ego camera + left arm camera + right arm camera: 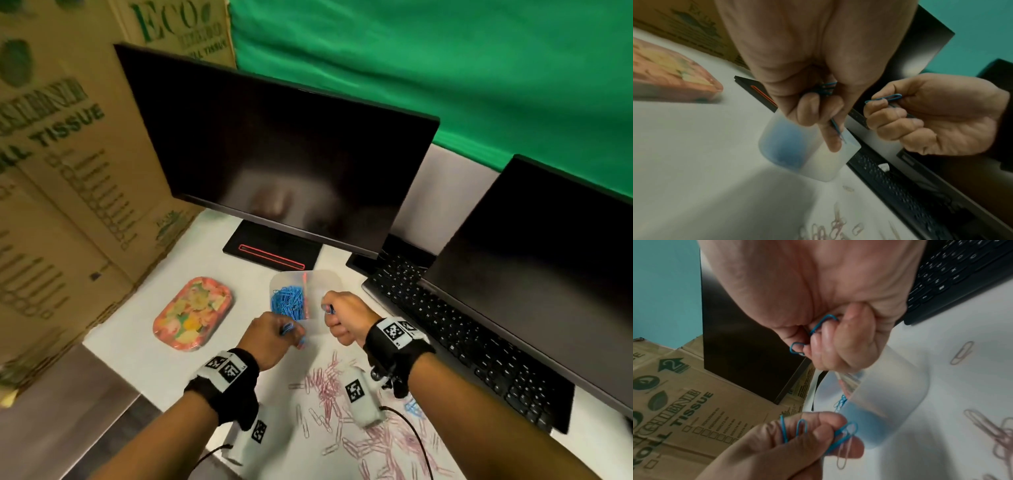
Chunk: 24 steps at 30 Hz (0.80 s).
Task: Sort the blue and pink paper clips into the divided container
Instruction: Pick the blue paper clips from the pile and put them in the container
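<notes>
A translucent divided container stands on the white table in front of the monitor stand. Its left compartment holds a heap of blue paper clips, with a few pink ones along the divider. My left hand hovers at its near edge and pinches several blue clips. My right hand is beside the container's right side, fingers curled round blue clips. Pink paper clips lie scattered on the table under my wrists.
A pink tray with colourful contents sits left of the container. A monitor and its base stand behind, a laptop keyboard to the right, cardboard boxes to the left. A few blue clips lie by my right forearm.
</notes>
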Available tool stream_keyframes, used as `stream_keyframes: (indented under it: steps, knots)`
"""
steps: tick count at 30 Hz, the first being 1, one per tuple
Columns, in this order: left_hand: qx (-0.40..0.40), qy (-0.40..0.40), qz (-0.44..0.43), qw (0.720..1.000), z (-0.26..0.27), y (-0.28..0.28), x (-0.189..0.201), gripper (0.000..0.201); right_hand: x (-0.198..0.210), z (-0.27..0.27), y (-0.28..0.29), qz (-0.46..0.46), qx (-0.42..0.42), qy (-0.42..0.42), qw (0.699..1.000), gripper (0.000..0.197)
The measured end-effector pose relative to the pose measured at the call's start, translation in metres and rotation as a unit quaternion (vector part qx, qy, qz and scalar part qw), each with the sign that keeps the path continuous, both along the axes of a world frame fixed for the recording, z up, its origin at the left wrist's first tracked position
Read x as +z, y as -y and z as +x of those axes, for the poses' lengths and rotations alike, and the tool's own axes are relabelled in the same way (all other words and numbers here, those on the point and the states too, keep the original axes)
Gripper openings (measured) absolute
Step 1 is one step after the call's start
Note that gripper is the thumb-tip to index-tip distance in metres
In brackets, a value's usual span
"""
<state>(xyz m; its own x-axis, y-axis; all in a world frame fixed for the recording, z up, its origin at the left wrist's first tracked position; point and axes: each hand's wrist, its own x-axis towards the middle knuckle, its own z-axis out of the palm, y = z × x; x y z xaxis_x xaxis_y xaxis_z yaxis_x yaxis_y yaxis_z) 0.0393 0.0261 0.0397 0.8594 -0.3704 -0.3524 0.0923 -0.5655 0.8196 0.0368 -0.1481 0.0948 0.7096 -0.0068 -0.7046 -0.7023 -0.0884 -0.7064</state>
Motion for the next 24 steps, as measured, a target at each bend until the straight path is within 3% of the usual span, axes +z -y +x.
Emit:
stream_keyframes:
  steps: [4,8,10,14,20,24]
  knots:
    - [-0.030,0.017,0.054,0.998,0.002,-0.001,0.000,0.021,-0.008,-0.004,0.010,-0.008,-0.022,-0.022,0.999,0.022]
    - [-0.032,-0.005,0.042,0.999,0.012,-0.007,0.005,0.021,-0.007,0.000,0.011,-0.019,-0.028,-0.020,0.999,0.022]
    - [-0.011,-0.021,0.013,1.000,0.016,-0.007,0.009,0.023,-0.004,0.006,0.007,-0.023,-0.028,-0.018,0.999,0.022]
    - [0.123,-0.087,-0.082,0.985,0.034,-0.008,0.020,0.020,0.000,0.021,-0.012,-0.056,0.013,-0.008,0.998,0.020]
    - [0.168,-0.140,-0.066,0.974,0.063,0.001,0.024,0.021,0.002,0.050,-0.043,-0.171,0.091,0.002,0.981,0.014]
    - [0.157,-0.122,-0.022,0.980,0.076,0.006,0.021,0.019,0.004,0.061,-0.044,-0.175,0.087,0.019,0.981,0.010]
